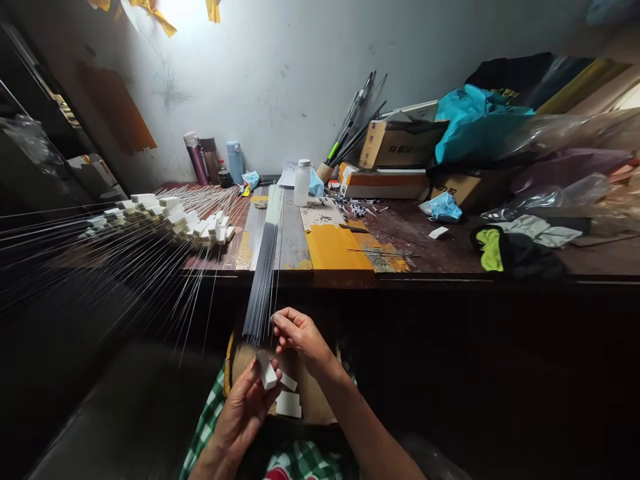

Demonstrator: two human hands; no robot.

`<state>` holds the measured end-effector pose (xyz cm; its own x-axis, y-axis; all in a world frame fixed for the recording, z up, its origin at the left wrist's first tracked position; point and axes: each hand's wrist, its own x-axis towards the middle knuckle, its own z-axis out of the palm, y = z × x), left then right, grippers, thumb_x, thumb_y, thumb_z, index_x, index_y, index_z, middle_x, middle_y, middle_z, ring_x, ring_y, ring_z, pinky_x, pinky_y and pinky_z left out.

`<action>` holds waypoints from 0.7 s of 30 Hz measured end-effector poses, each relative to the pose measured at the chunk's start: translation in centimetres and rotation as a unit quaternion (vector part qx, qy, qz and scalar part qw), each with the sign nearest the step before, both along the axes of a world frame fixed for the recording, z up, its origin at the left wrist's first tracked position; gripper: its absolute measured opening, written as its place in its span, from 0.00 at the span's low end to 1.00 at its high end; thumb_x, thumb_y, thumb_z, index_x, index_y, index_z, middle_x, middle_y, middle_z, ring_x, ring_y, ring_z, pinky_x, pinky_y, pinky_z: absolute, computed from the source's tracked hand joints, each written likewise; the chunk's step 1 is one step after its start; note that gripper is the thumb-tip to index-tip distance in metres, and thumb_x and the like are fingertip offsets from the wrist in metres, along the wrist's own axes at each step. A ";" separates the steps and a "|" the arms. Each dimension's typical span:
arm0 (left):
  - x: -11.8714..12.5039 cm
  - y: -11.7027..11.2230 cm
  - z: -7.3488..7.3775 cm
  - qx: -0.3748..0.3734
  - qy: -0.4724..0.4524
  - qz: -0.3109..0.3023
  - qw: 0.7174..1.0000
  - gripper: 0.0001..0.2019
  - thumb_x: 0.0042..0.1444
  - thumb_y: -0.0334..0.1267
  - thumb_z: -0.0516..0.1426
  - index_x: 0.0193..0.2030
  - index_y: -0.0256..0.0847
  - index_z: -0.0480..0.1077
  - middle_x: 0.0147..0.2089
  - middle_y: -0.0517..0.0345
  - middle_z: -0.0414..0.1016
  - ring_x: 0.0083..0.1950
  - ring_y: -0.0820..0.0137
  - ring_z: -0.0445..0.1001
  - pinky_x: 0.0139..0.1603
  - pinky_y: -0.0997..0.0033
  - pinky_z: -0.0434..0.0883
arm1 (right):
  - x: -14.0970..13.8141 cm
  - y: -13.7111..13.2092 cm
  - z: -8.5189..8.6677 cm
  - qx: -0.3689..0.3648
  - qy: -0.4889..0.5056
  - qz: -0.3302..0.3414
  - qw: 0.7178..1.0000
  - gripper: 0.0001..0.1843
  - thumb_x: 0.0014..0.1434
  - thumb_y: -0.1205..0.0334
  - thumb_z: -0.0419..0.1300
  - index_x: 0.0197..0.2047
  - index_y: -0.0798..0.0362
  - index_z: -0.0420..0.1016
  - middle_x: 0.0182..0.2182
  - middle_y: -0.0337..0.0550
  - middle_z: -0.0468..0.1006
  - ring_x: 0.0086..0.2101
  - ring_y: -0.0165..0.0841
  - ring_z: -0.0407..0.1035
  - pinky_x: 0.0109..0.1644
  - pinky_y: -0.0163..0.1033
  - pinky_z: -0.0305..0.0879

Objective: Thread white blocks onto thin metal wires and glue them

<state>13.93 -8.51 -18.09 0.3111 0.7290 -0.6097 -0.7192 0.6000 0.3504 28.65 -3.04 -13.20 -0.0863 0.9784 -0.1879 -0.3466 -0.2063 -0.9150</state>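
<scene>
My left hand (245, 407) is closed on a small white foam block (267, 375), held over my lap. My right hand (297, 333) pinches the near end of a thin grey rod at the edge of a bundle of thin rods (265, 267) that runs from the table toward me. More white blocks (289, 400) lie in a cardboard box (313, 400) on my lap, just under both hands.
At left, several rods with white blocks (165, 217) on their ends fan out over the table edge. A white bottle (302, 182), flasks (197, 160), cardboard boxes (400, 143), a blue bag (475, 120) and clutter fill the back and right of the dark table (450, 257).
</scene>
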 end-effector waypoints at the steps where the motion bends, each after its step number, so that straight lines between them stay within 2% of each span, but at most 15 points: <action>1: -0.1 0.0 0.2 -0.015 -0.006 -0.004 1.000 0.07 0.62 0.27 0.54 0.42 0.30 0.73 0.40 0.44 0.79 0.38 0.63 0.79 0.40 0.66 0.78 | 0.1 -0.2 0.1 0.000 -0.010 -0.001 1.000 0.20 0.50 0.45 0.66 0.31 0.55 0.71 0.22 0.32 0.67 0.19 0.21 0.58 0.23 0.30 0.66; 5: -0.4 0.1 0.2 -0.050 -0.078 -0.019 0.995 0.08 0.63 0.27 0.53 0.37 0.31 0.74 0.36 0.46 0.80 0.31 0.67 0.78 0.33 0.69 0.77 | 0.7 -1.5 0.7 0.012 -0.054 -0.002 0.998 0.20 0.52 0.45 0.64 0.31 0.56 0.71 0.22 0.32 0.67 0.19 0.22 0.61 0.24 0.30 0.64; 9: -0.7 -0.1 -0.7 -0.044 -0.167 -0.049 0.984 0.05 0.57 0.27 0.60 0.40 0.31 0.75 0.36 0.47 0.81 0.30 0.68 0.78 0.35 0.70 0.77 | 1.1 -3.3 1.0 0.031 -0.055 -0.003 0.998 0.19 0.54 0.46 0.63 0.31 0.54 0.68 0.22 0.31 0.65 0.20 0.23 0.61 0.26 0.31 0.64; 13: -0.8 -0.3 -1.1 0.000 -0.218 -0.071 0.973 0.16 0.50 0.29 0.66 0.46 0.30 0.74 0.37 0.49 0.81 0.32 0.70 0.77 0.38 0.72 0.76 | 1.4 -5.7 1.4 0.039 -0.070 0.005 0.997 0.16 0.58 0.47 0.60 0.33 0.53 0.67 0.23 0.32 0.65 0.22 0.24 0.62 0.28 0.32 0.64; 17: -0.5 -0.4 -0.7 -0.001 -0.162 -0.074 0.984 0.14 0.48 0.31 0.67 0.43 0.34 0.75 0.38 0.52 0.81 0.35 0.69 0.77 0.41 0.71 0.75 | 1.8 -8.0 1.7 0.050 -0.130 0.018 0.990 0.13 0.61 0.50 0.57 0.34 0.52 0.68 0.24 0.34 0.67 0.25 0.27 0.64 0.30 0.32 0.63; 21: 0.2 -0.7 0.2 0.089 -0.001 -0.064 0.994 0.16 0.47 0.36 0.69 0.41 0.38 0.72 0.40 0.51 0.80 0.41 0.65 0.77 0.43 0.67 0.74 | 2.4 -9.6 1.5 0.089 -0.185 0.011 0.979 0.11 0.62 0.53 0.56 0.34 0.52 0.70 0.26 0.36 0.66 0.26 0.27 0.63 0.30 0.32 0.62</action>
